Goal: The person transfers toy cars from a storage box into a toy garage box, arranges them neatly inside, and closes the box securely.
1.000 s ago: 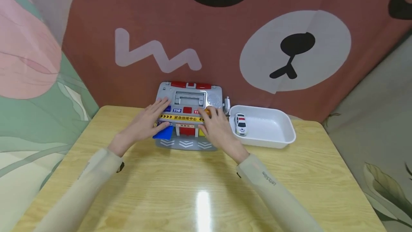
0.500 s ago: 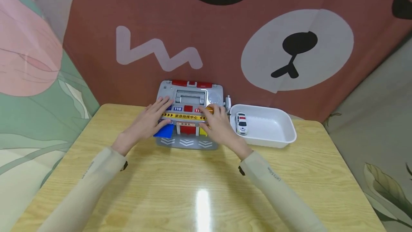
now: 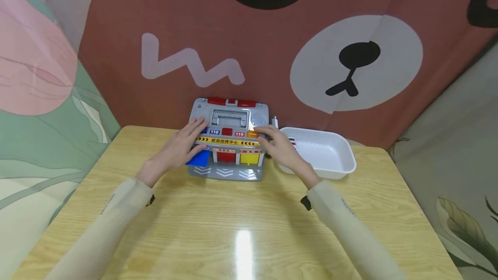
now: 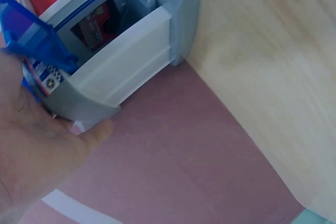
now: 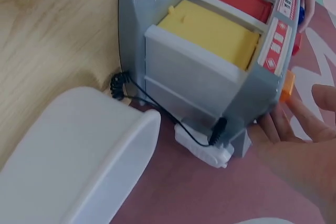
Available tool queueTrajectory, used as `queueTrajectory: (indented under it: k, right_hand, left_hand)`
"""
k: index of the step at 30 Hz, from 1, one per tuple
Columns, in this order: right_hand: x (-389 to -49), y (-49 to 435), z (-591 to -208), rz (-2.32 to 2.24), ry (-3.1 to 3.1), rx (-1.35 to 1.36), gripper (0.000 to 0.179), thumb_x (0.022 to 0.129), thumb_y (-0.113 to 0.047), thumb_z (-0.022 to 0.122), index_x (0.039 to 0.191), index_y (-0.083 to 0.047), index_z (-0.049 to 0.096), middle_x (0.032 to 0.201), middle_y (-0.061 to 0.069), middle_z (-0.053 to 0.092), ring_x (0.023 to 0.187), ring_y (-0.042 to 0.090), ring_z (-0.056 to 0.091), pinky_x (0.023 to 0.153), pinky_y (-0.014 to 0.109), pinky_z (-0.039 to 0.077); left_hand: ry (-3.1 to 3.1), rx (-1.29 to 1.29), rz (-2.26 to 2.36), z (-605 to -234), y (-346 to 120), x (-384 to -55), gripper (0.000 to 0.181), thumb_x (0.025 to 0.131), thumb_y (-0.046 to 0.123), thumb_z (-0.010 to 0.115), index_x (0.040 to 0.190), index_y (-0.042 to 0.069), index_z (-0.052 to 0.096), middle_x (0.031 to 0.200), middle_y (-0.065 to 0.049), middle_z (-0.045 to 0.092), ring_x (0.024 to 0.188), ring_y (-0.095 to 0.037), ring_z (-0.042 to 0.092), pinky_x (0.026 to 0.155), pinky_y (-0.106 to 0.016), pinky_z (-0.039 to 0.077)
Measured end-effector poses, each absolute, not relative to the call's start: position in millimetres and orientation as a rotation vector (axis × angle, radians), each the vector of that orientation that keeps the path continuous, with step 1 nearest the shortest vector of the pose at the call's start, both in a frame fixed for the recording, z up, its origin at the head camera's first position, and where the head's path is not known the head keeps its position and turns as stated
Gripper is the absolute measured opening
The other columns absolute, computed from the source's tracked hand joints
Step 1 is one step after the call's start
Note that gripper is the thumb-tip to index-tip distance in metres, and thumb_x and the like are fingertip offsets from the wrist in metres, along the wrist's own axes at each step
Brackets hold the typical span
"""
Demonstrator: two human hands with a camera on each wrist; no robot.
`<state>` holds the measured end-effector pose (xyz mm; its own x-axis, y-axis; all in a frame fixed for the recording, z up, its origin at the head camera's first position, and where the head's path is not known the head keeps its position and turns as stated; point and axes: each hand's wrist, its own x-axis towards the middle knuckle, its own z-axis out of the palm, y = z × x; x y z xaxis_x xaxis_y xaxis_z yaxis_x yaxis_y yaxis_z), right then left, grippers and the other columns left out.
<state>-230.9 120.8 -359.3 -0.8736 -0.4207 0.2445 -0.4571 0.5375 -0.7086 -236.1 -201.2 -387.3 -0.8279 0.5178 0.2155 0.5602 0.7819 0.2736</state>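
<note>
A grey toy emergency station (image 3: 223, 172) with a carry handle stands against the back wall. My left hand (image 3: 177, 146) rests on its top left edge, fingers straight across the roof, thumb at the front above the blue door (image 3: 199, 158). In the left wrist view that blue flap (image 4: 37, 35) is swung up, baring the compartment behind it. The red door (image 3: 226, 157) and yellow door (image 3: 249, 158) are down. My right hand (image 3: 282, 147) is at the station's right edge, fingertips close to the orange button (image 3: 252, 134), fingers loosely bent and holding nothing.
A white tray (image 3: 324, 171) stands to the right; a white toy car (image 3: 292, 141) in it is mostly hidden by my right hand. A white toy handset (image 5: 205, 148) on a coiled black cord (image 5: 119, 85) hangs at the station's right side.
My right hand has moved right from over the station's front to its right edge, uncovering the yellow door and orange button and covering the car. The left hand stays about in place.
</note>
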Motion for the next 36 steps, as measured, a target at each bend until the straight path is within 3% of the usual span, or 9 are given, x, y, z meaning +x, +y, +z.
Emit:
queueTrajectory:
  k: [8, 13, 20, 26, 31, 36]
  right_hand:
    - [-224, 136, -354, 1.467, -2.689, 0.64, 0.031, 0.099, -0.01, 0.055, 0.127, 0.003, 0.06, 0.126, 0.017, 0.06, 0.119, 0.03, 0.054, 0.098, 0.042, 0.046]
    - [-231, 152, -359, 1.775, -2.624, 0.563, 0.033, 0.1, -0.01, 0.052, 0.129, 0.005, 0.055, 0.128, 0.022, 0.057, 0.113, 0.037, 0.058, 0.092, 0.043, 0.05]
    - [-244, 177, -369, 1.999, -2.644, 0.215, 0.035, 0.1, -0.007, 0.051, 0.129, 0.012, 0.051, 0.118, 0.033, 0.056, 0.091, 0.03, 0.068, 0.08, 0.038, 0.056]
    - [-255, 201, -380, 1.985, -2.705, -0.027, 0.037, 0.099, -0.003, 0.048, 0.13, 0.017, 0.047, 0.115, 0.037, 0.056, 0.085, 0.03, 0.07, 0.081, 0.041, 0.055]
    - [-264, 218, -394, 1.858, -2.805, -0.131, 0.037, 0.097, -0.003, 0.049, 0.127, 0.02, 0.048, 0.109, 0.036, 0.059, 0.075, 0.023, 0.07, 0.078, 0.039, 0.056]
    - [-276, 226, -410, 1.719, -2.971, -0.204, 0.037, 0.094, -0.003, 0.053, 0.122, 0.022, 0.05, 0.1, 0.026, 0.062, 0.068, 0.018, 0.067, 0.076, 0.037, 0.057]
  left_hand:
    - [-2.864, -0.896, -0.518, -390, -204, -237, 0.074, 0.098, 0.044, 0.051, 0.156, 0.015, 0.015, 0.161, -0.011, 0.01, 0.146, -0.032, 0.005, 0.11, -0.058, 0.021]
    - [-2.86, -0.884, -0.516, -391, -204, -236, 0.074, 0.098, 0.044, 0.051, 0.156, 0.015, 0.015, 0.161, -0.011, 0.009, 0.146, -0.032, 0.005, 0.111, -0.058, 0.021]
    - [-2.842, -0.881, -0.498, -391, -203, -236, 0.073, 0.099, 0.043, 0.05, 0.156, 0.014, 0.015, 0.161, -0.012, 0.01, 0.146, -0.033, 0.005, 0.11, -0.059, 0.022]
    - [-2.83, -0.891, -0.508, -388, -202, -237, 0.073, 0.098, 0.042, 0.052, 0.156, 0.014, 0.017, 0.16, -0.013, 0.011, 0.146, -0.033, 0.007, 0.11, -0.058, 0.022]
    - [-2.834, -0.897, -0.527, -386, -202, -238, 0.073, 0.098, 0.043, 0.053, 0.156, 0.014, 0.018, 0.16, -0.012, 0.011, 0.146, -0.032, 0.008, 0.109, -0.058, 0.024]
    - [-2.828, -0.905, -0.521, -386, -204, -237, 0.073, 0.098, 0.042, 0.053, 0.155, 0.013, 0.019, 0.16, -0.013, 0.011, 0.146, -0.033, 0.009, 0.109, -0.057, 0.025]
